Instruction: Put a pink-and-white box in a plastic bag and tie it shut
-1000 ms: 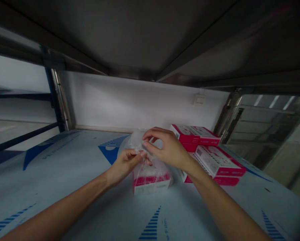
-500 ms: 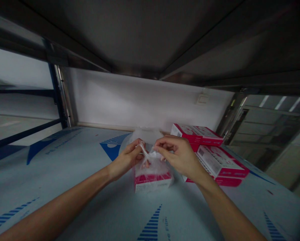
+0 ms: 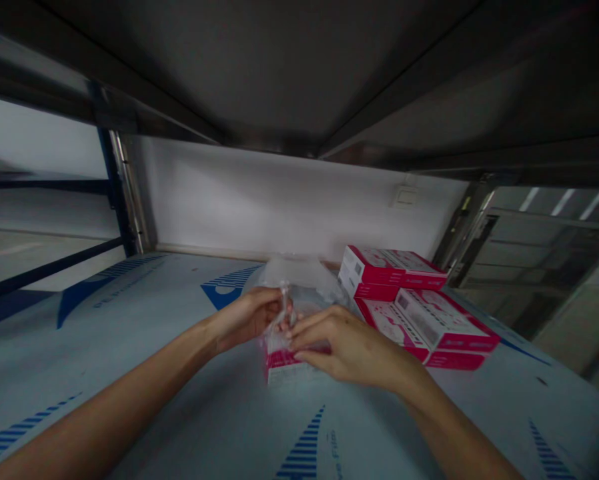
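Nearest is the flat shelf covered in pale film with blue printing (image 3: 179, 413), on which a red-and-white cardboard box (image 3: 282, 360) sits inside a thin, clear plastic bag (image 3: 297, 272). The box's front face points toward the person and runs left to right; bag and hands cover the rest, so its long axis cannot be told. The right hand (image 3: 339, 343) crosses over the front right part of the box, thumb a little apart from the forefinger, its fingertips at the bag; whether its grip is clamped on the plastic cannot be told. The left hand (image 3: 257, 313) is just beyond the box's left front corner, thumb and forefinger pinched together on a gathered strand of the bag. The box thus lies below both grips, the right nearer its front face, while loose plastic spreads beyond them. Farther right, apart from the bagged box, stand stacked red-and-white cardboard boxes (image 3: 442, 320), with a plain white wall (image 3: 279, 207) behind.
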`<control>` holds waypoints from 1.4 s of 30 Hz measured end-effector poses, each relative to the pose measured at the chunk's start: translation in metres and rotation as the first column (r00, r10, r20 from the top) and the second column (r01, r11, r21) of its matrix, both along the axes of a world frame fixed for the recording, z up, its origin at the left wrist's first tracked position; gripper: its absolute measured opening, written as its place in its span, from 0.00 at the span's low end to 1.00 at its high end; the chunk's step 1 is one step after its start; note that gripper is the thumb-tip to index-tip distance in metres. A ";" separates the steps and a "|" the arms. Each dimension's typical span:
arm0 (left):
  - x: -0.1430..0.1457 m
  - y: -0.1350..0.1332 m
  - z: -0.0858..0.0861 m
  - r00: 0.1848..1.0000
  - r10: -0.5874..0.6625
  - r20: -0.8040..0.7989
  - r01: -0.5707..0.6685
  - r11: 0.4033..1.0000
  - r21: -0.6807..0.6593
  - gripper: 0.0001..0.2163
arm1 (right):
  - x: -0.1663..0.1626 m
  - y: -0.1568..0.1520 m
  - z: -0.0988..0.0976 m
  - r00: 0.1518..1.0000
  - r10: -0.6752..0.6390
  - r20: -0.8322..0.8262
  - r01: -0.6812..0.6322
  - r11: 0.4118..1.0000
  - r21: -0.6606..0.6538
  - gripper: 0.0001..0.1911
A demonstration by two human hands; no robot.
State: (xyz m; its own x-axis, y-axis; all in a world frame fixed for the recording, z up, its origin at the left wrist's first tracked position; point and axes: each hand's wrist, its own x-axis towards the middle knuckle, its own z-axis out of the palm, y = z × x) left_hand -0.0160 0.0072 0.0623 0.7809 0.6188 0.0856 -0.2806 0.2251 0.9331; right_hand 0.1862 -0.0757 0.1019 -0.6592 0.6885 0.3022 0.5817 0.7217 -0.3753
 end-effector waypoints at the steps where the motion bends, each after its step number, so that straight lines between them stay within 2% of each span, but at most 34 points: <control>1: 0.000 0.000 0.000 0.999 0.036 -0.011 -0.036 0.999 0.035 0.14 | 0.002 0.000 -0.001 1.000 0.022 -0.016 -0.023 1.000 -0.019 0.10; 4: -0.002 0.001 0.004 0.980 0.165 -0.110 -0.134 0.960 0.247 0.14 | 0.006 0.004 0.001 0.991 -0.015 -0.132 0.011 0.999 -0.035 0.13; 6: -0.006 0.000 0.008 0.940 0.294 -0.173 -0.190 0.873 0.450 0.19 | 0.009 0.011 0.003 0.961 -0.113 -0.254 0.110 0.994 -0.025 0.11; 8: -0.009 -0.003 0.011 0.890 0.428 -0.158 -0.236 0.727 0.645 0.25 | 0.012 0.021 0.001 0.900 -0.210 -0.381 0.225 0.974 -0.003 0.08; 10: -0.011 -0.008 0.013 0.849 0.520 -0.092 -0.243 0.539 0.806 0.29 | 0.013 0.033 -0.005 0.825 -0.286 -0.488 0.311 0.950 -0.030 0.06; 11: -0.011 -0.010 0.012 0.838 0.542 -0.062 -0.219 0.439 0.871 0.29 | 0.013 0.039 -0.009 0.790 -0.317 -0.524 0.321 0.943 -0.086 0.08; 13: -0.012 -0.014 0.010 0.835 0.550 -0.017 -0.147 0.253 0.956 0.28 | 0.013 0.048 -0.019 0.750 -0.348 -0.563 0.243 0.936 -0.255 0.14; 14: -0.012 -0.015 0.009 0.839 0.544 -0.001 -0.115 0.179 0.977 0.28 | 0.012 0.052 -0.024 0.739 -0.348 -0.577 0.171 0.925 -0.339 0.19; 15: -0.012 -0.016 0.007 0.847 0.532 0.008 -0.087 0.123 0.989 0.28 | 0.010 0.054 -0.028 0.728 -0.340 -0.595 0.097 0.910 -0.403 0.23; 17: -0.012 -0.016 0.003 0.861 0.508 0.010 -0.049 0.062 0.997 0.31 | 0.006 0.054 -0.033 0.688 -0.338 -0.642 -0.012 0.879 -0.476 0.27; 21: -0.012 -0.014 0.001 0.875 0.485 -0.017 -0.009 0.052 0.999 0.36 | -0.005 0.048 -0.031 0.588 -0.396 -0.705 -0.101 0.829 -0.550 0.30; 24: -0.012 -0.014 0.002 0.878 0.476 -0.043 0.017 0.058 0.998 0.39 | -0.008 0.046 -0.029 0.543 -0.422 -0.726 -0.120 0.816 -0.565 0.26; 27: -0.013 -0.015 0.004 0.882 0.470 -0.038 0.027 0.030 0.999 0.37 | -0.006 0.052 -0.034 0.513 -0.445 -0.734 -0.098 0.820 -0.564 0.19; 30: -0.012 -0.018 0.007 0.874 0.485 -0.021 0.009 0.028 1.000 0.33 | -0.003 0.058 -0.040 0.493 -0.455 -0.742 -0.066 0.830 -0.554 0.19; 35: -0.009 -0.018 0.004 0.821 0.569 -0.041 -0.068 0.168 0.983 0.38 | 0.000 0.060 -0.037 0.461 -0.426 -0.778 0.102 0.897 -0.430 0.15; 37: -0.009 -0.015 0.000 0.820 0.568 -0.072 -0.065 0.218 0.974 0.38 | 0.001 0.059 -0.032 0.449 -0.407 -0.796 0.133 0.911 -0.391 0.14; 40: -0.010 -0.012 -0.004 0.850 0.514 -0.112 -0.031 0.261 0.965 0.35 | 0.004 0.058 -0.027 0.400 -0.384 -0.832 0.125 0.923 -0.365 0.14; 42: -0.012 -0.012 -0.001 0.874 0.472 -0.119 -0.011 0.264 0.965 0.34 | 0.007 0.061 -0.027 0.367 -0.390 -0.844 0.129 0.921 -0.369 0.14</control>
State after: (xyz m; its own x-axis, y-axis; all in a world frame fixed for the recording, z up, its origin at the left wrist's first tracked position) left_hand -0.0278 -0.0044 0.0613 0.7171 0.4598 0.5239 0.2065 -0.8580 0.4704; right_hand 0.1928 -0.0146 0.0751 0.1251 0.8987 0.4203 -0.0386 0.4278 -0.9031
